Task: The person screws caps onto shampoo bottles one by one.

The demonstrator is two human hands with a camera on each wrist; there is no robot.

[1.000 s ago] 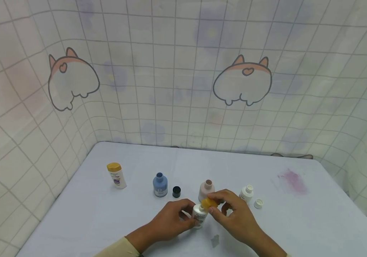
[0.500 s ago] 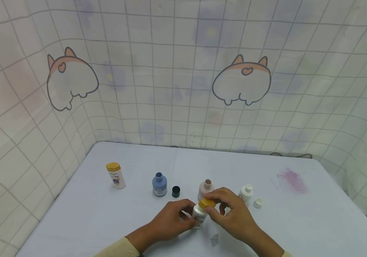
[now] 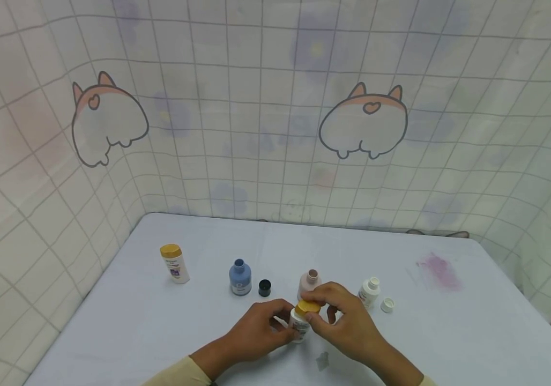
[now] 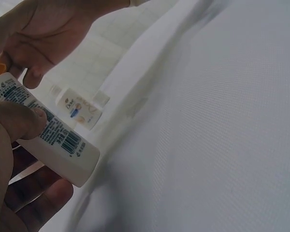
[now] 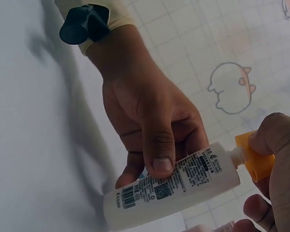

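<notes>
A white bottle with printed text and a barcode [image 5: 174, 191] is in my left hand [image 3: 256, 332], thumb on one side and fingers on the other. At its neck, my right hand [image 3: 348, 324] pinches a yellow-orange cap [image 3: 307, 307] between thumb and fingers. In the right wrist view the cap is at the mouth, with part of the white neck showing below it. Just behind my hands stands an uncapped pale pink bottle [image 3: 309, 280], partly hidden by my right fingers. Beyond my right hand is an uncapped small white bottle [image 3: 369, 294] beside a white cap [image 3: 388, 305].
An open blue bottle [image 3: 240, 280] stands left of centre, with a black cap [image 3: 265, 288] beside it. Farther left is a white bottle with a yellow cap [image 3: 175, 267]. A pink stain [image 3: 440, 272] marks the right side of the white table [image 3: 111, 321]; patterned curtains surround it.
My right hand has shifted slightly left with the yellow cap, which now covers the bottle's mouth in the head view. My left hand and the white bottle have stayed in place.
</notes>
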